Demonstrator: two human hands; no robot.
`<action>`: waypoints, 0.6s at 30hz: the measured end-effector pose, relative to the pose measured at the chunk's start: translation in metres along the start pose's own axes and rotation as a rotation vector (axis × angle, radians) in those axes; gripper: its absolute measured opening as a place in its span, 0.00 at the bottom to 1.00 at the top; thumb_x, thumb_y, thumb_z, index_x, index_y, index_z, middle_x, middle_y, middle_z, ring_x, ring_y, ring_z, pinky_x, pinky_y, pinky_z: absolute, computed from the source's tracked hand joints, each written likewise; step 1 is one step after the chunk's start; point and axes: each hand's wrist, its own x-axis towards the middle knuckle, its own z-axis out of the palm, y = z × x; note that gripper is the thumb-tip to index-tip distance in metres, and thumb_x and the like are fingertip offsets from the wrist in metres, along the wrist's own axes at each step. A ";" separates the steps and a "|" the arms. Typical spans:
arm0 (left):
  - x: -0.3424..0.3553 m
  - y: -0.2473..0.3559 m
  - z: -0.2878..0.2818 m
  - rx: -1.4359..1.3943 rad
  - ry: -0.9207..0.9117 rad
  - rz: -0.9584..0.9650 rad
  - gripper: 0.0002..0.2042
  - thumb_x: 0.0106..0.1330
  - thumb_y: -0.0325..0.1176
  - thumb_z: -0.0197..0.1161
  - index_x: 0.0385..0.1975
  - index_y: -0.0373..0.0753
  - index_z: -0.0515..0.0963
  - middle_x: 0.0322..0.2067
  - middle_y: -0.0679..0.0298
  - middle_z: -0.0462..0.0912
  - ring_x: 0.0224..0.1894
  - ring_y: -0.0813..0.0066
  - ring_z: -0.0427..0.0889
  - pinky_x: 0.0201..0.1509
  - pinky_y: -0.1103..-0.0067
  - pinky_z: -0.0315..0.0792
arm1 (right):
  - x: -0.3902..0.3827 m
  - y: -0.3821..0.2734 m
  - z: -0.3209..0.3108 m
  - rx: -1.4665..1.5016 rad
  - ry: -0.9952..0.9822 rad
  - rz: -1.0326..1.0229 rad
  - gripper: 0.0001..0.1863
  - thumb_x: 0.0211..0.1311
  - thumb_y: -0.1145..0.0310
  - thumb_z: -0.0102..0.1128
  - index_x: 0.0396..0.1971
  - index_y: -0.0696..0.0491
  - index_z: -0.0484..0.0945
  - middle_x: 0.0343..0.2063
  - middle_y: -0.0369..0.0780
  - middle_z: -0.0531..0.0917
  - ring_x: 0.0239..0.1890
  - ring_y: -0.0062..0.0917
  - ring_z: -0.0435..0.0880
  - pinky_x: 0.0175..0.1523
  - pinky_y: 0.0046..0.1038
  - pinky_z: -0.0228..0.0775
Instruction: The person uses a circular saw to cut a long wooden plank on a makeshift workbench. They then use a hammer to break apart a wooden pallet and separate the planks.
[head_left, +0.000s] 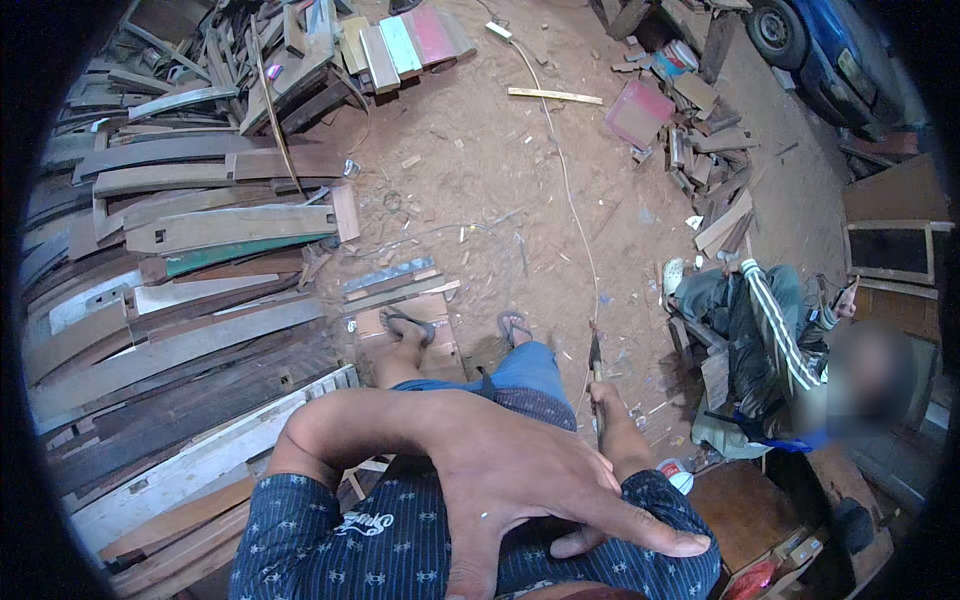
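Note:
My left hand [520,470] is raised close to the camera in front of my chest, fingers spread and nothing in it. It looms large over my dark patterned shirt [400,545]. Lower down and to the right, my right hand [606,402] is closed round a slim, long tool [596,355] with a dark, pointed far end. The tool stands roughly upright in the picture beside my right leg; its exact kind cannot be made out. Below me, my sandalled feet stand near a flat brown board [440,325] and some narrow wood strips [390,280].
Long planks [190,350] are stacked along the left. A pale cable [570,180] crosses the sandy ground, past a loose wood stick [555,96]. Scrap wood [710,140] is heaped at the right; a person [770,330] sits there. A blue car [840,60] stands at the far right.

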 end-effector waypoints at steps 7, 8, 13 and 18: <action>0.007 -0.009 0.007 -0.038 0.021 0.002 0.75 0.25 0.74 0.74 0.73 0.32 0.47 0.32 0.64 0.76 0.32 0.68 0.77 0.44 0.74 0.65 | -0.013 -0.034 0.010 0.095 -0.021 -0.080 0.11 0.55 0.64 0.61 0.22 0.55 0.73 0.13 0.39 0.71 0.12 0.29 0.70 0.18 0.37 0.64; 0.006 -0.008 0.007 -0.047 0.022 -0.002 0.73 0.28 0.71 0.77 0.74 0.37 0.46 0.30 0.63 0.75 0.32 0.67 0.77 0.43 0.74 0.67 | -0.015 -0.037 0.011 0.083 -0.008 -0.090 0.11 0.55 0.64 0.61 0.22 0.55 0.74 0.13 0.39 0.71 0.13 0.29 0.70 0.19 0.37 0.64; 0.009 -0.002 0.007 -0.022 -0.013 0.013 0.77 0.24 0.79 0.71 0.72 0.27 0.48 0.30 0.67 0.76 0.31 0.72 0.76 0.44 0.75 0.63 | -0.015 -0.043 0.010 0.058 0.025 -0.088 0.11 0.55 0.66 0.61 0.22 0.56 0.74 0.14 0.40 0.72 0.13 0.29 0.71 0.19 0.37 0.65; 0.004 -0.001 0.008 -0.063 0.029 0.002 0.77 0.24 0.79 0.71 0.72 0.27 0.48 0.30 0.66 0.75 0.30 0.72 0.76 0.43 0.75 0.63 | 0.000 -0.017 -0.002 -0.032 0.049 -0.063 0.11 0.52 0.65 0.59 0.24 0.60 0.77 0.17 0.45 0.77 0.16 0.35 0.77 0.20 0.40 0.69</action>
